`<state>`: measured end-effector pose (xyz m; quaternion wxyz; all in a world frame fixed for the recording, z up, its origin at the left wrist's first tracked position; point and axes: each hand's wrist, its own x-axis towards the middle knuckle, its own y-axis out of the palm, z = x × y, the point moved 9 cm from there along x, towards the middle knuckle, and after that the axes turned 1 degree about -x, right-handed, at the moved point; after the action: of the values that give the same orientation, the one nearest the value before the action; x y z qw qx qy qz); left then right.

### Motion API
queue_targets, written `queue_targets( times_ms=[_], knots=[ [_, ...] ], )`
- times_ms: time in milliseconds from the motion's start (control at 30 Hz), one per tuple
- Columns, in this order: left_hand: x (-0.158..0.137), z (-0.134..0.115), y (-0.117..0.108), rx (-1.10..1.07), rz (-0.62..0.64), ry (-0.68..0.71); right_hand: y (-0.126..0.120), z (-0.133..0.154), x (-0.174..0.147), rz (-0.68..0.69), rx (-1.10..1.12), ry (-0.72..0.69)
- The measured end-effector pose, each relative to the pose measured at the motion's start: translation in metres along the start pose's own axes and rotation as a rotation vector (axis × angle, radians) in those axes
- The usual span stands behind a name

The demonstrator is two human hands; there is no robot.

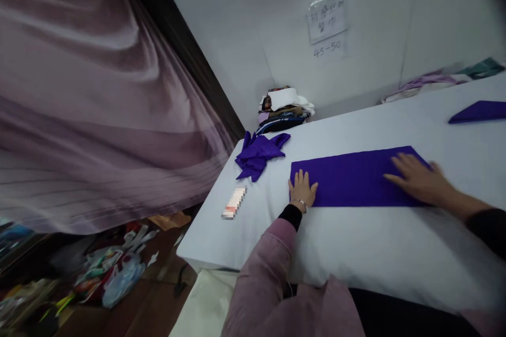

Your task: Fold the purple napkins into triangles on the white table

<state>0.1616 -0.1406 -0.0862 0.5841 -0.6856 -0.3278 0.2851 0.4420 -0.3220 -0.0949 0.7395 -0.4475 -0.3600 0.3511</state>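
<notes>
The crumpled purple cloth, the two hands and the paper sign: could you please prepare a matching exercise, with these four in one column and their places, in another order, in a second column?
Column 1
1. Left hand
2. Right hand
3. Crumpled purple cloth
4. Paper sign

Column 2
A. On the wall
B. At the flat purple cloth's end farther from the curtain
C. Near the fabric pile
D. At the flat purple cloth's end nearer the curtain

Right pairs: 1-D, 2-B, 3-C, 4-A
</notes>
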Motion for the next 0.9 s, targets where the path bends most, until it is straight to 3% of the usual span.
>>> queue_targets(
  times_ms=[100,200,300,400,533,767,833,900],
  knots=[
    [0.033,-0.023,0.001,-0.028,0.008,0.028,0.029,0.092,0.020,0.148,-0.019,-0.193],
    [0.061,-0.025,0.002,-0.017,0.021,0.008,0.054,0.157,0.037,0.179,-0.021,-0.321],
    [0.077,-0.012,0.008,0.016,0.051,-0.038,0.077,0.188,0.051,0.205,0.000,-0.380],
    [0.082,0.001,0.016,0.039,0.082,-0.088,0.094,0.191,0.063,0.258,0.012,-0.395],
    [0.084,0.003,0.019,0.060,0.068,-0.082,0.091,0.146,0.080,0.268,-0.006,-0.328],
    [0.083,0.002,0.017,0.083,0.069,-0.079,0.034,-0.051,0.096,0.148,-0.161,0.106],
    [0.082,0.003,0.017,0.083,0.073,-0.082,0.023,-0.088,0.094,0.129,-0.187,0.167],
    [0.082,0.004,0.018,0.077,0.077,-0.085,0.016,-0.105,0.093,0.132,-0.184,0.202]
  ],
)
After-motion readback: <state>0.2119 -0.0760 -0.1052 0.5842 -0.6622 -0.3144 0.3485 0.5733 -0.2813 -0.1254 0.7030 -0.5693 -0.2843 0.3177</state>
